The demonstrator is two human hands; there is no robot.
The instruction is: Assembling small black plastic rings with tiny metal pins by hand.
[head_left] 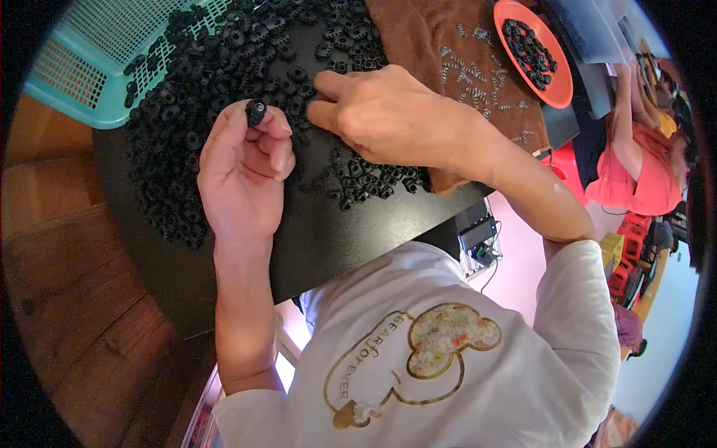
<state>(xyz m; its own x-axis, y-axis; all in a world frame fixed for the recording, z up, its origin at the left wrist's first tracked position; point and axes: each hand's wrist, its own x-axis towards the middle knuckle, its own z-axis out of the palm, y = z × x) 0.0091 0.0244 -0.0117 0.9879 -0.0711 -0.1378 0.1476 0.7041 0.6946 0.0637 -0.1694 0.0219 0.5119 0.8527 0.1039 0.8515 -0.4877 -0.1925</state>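
My left hand (243,175) is raised over the near part of the pile, palm up. Between its thumb and index finger sits a small black cord lock-like plastic piece (256,113) with a pale round centre. Just to the right, my right hand (385,116) is curled with its knuckles up, its fingertips pointing left above the loose black pieces. Whatever those fingers may hold is hidden. A large heap of similar black plastic pieces (175,131) spreads around both hands, with a smaller cluster (373,178) below my right wrist.
A brown cloth (418,37) on the dark table (336,239) bears many small metal springs (470,72). Beyond it, an orange dish (564,86) holds black pieces. A teal plastic basket (112,101) stands far left. People (635,164) sit at the right.
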